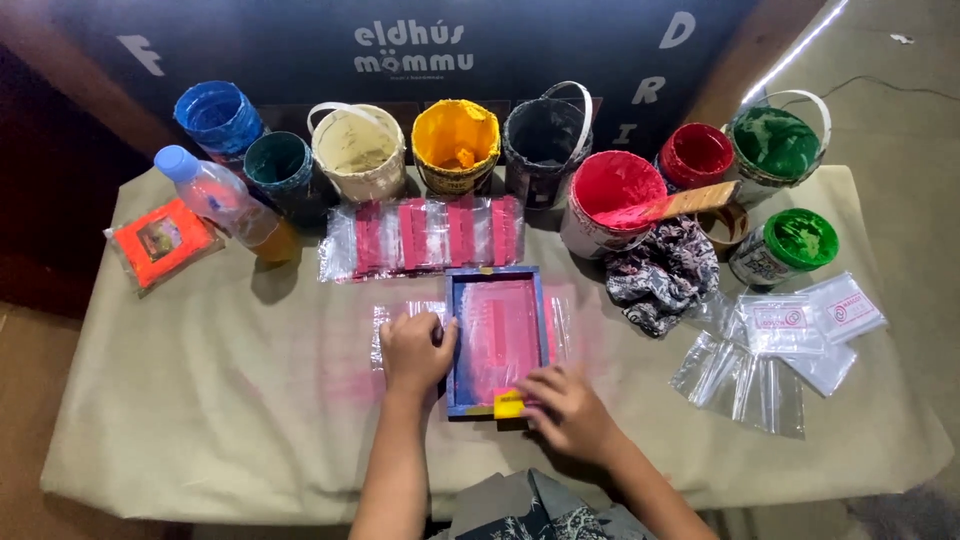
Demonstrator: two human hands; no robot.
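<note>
From the head view we look down on a surface [200, 400] draped in beige cloth, set against a dark wall, with paint buckets [456, 145] lined along its 12 o'clock edge. The small blue-framed printing screen [497, 338] lies flat at centre, its long axis running 12 to 6 o'clock. Our left hand [415, 350] presses open on its 9 o'clock side. Our right hand [567, 408] pinches a yellow squeegee [509, 404] at the frame's 6 o'clock end. Plastic bags [420, 235] sit at 12 o'clock; whatever lies beneath the screen is hard to make out.
</note>
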